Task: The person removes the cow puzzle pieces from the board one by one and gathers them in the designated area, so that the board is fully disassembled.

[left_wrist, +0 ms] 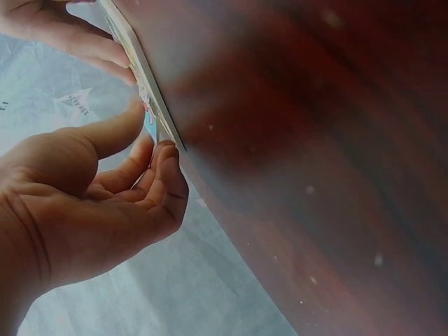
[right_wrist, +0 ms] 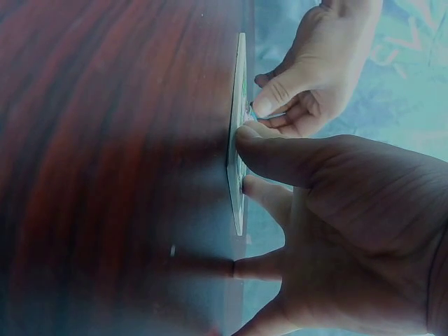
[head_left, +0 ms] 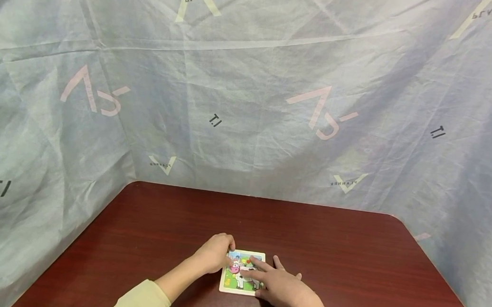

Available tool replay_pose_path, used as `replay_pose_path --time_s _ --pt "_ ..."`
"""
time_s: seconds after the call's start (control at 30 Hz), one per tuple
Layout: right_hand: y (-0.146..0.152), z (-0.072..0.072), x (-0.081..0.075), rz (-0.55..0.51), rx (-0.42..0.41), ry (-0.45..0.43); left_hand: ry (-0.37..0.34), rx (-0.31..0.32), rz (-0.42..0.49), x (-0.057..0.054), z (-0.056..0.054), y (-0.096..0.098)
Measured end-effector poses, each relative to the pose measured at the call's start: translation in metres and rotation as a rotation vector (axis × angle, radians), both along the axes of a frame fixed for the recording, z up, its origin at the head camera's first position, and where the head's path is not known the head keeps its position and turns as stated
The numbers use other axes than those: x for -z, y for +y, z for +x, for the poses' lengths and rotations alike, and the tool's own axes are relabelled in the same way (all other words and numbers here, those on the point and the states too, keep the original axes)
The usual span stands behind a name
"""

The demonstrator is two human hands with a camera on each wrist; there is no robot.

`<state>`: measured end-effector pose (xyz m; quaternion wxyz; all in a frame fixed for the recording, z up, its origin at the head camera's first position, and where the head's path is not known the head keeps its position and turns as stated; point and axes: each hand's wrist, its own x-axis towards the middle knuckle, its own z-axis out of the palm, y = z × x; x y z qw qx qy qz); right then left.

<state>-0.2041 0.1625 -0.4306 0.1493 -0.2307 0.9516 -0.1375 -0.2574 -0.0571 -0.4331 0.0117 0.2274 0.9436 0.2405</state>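
Observation:
A square jigsaw puzzle [head_left: 233, 281] with a cow picture lies flat on the table, framed by a pale wooden border. At its far left corner, my left hand [head_left: 215, 254] pinches a puzzle piece [left_wrist: 151, 124] with a blue part. That piece is tilted up at the corner in the left wrist view; fingers hide most of it. My right hand [head_left: 284, 287] rests over the puzzle's right side with fingers spread. Its thumb and some fingertips touch the puzzle, while other fingers reach past the right edge towards the table, as the right wrist view shows.
The dark red wooden table [head_left: 173, 219] has rounded far corners and spreads out around the puzzle. Behind it and at both sides hangs a creased grey cloth [head_left: 246, 149] with printed letters and shapes.

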Motion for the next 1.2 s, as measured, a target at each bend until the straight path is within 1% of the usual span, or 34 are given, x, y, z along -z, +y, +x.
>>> replay_pose_path --time_s 0.1,0.23,0.33,0.47,0.6,0.9,1.03,1.2 --pt "0.0 0.001 0.0 -0.002 0.001 0.009 -0.002 -0.021 0.024 0.0 0.0 0.002" --pt "0.0 0.001 0.0 -0.007 0.003 0.01 -0.002 -0.049 0.07 0.002 -0.002 0.003" --pt "0.0 0.0 0.0 -0.008 0.003 0.005 0.024 -0.063 0.106 0.004 -0.005 0.003" --pt "0.0 0.0 0.0 -0.011 0.005 0.006 0.049 -0.075 0.144 0.004 -0.005 0.002" --pt "0.0 0.0 0.001 -0.014 0.005 0.007 0.036 -0.095 0.177 0.005 -0.006 0.001" --pt "0.0 0.0 0.001 -0.011 0.004 0.007 -0.026 -0.118 0.261 0.008 -0.009 -0.003" --pt "0.0 0.0 0.001 -0.009 0.004 0.008 -0.075 -0.133 0.291 0.009 -0.011 -0.005" --pt "0.001 0.0 0.001 -0.014 0.004 -0.002 -0.161 -0.16 0.357 0.007 -0.012 -0.01"
